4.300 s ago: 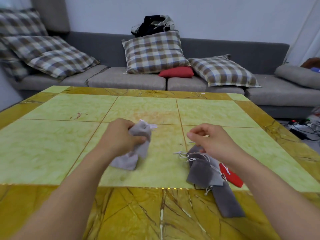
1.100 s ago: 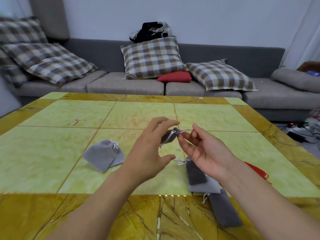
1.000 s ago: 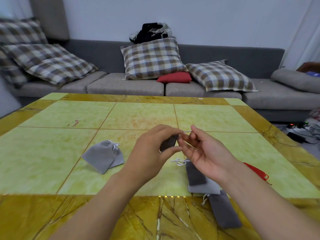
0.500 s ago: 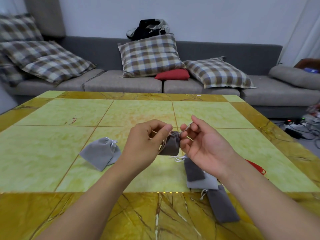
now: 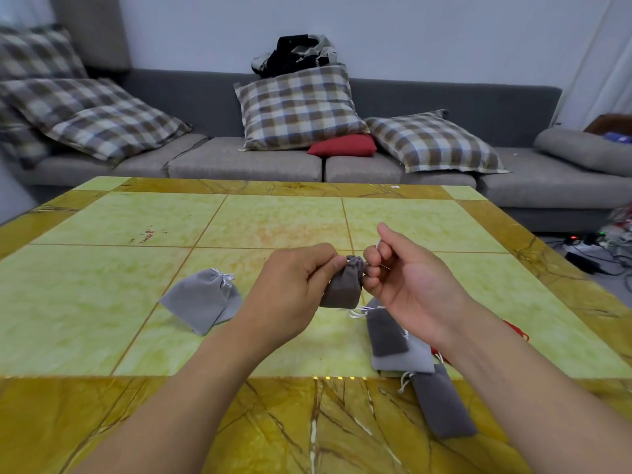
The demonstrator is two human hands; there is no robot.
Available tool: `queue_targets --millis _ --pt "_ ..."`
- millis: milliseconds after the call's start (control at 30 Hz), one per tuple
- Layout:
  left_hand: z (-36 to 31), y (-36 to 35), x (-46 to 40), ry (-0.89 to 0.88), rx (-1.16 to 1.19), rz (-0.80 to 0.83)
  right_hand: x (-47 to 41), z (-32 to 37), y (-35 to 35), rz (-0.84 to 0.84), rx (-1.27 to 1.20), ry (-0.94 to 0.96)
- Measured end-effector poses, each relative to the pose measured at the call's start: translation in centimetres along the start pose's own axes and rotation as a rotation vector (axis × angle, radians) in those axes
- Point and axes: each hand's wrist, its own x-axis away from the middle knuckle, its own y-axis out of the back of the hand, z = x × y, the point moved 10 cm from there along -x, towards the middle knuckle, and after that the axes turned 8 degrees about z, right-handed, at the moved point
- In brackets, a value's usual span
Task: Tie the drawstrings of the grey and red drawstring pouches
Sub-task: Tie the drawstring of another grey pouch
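A dark grey pouch (image 5: 343, 289) hangs above the table between my hands, its mouth gathered. My left hand (image 5: 294, 289) pinches its neck from the left. My right hand (image 5: 407, 278) pinches its white drawstring at the right of the neck. A light grey pouch (image 5: 201, 302) with a tied white string lies to the left on the table. Below my right wrist lies a pile of grey pouches (image 5: 396, 340) with loose strings, one dark grey pouch (image 5: 441, 405) nearest me. A red pouch (image 5: 519, 333) peeks out from behind my right forearm.
The table (image 5: 136, 227) has green tiles and a yellow marble border. A grey sofa (image 5: 246, 162) with plaid cushions stands behind it. Cables and a power strip (image 5: 588, 251) lie on the floor at the right.
Earlier my left hand held a light grey pouch, which now lies at the left. Both hands picked up a dark grey pouch, and its mouth has drawn tighter in the last second.
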Motion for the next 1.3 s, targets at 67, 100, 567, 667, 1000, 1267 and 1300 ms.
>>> queue_targets --millis 67,100,567,667,1000,1267,1300 --pt "0.0 0.6 -0.1 -0.018 -0.033 -0.02 -0.1 0.7 -0.2 0.016 0.056 0.04" --pt "0.1 0.8 -0.1 -0.015 -0.035 -0.021 -0.1 0.9 -0.3 0.023 0.07 0.057" --pt "0.8 -1.3 0.6 0.33 1.035 -0.096 0.3 0.2 -1.6 0.145 0.108 0.034" --pt "1.6 -1.1 0.7 0.374 1.065 -0.124 0.5 0.8 -1.0 0.099 0.118 0.07" --pt "1.3 -0.3 0.5 0.284 0.757 -0.025 2.1 4.9 -2.3 0.063 0.604 0.429" --pt "2.8 -1.5 0.9 0.454 0.98 0.008 2.7 5.5 -3.4 0.056 0.731 0.459" --pt "2.8 -1.8 0.8 0.47 1.019 0.026 2.5 5.5 -3.0 0.046 0.691 0.446"
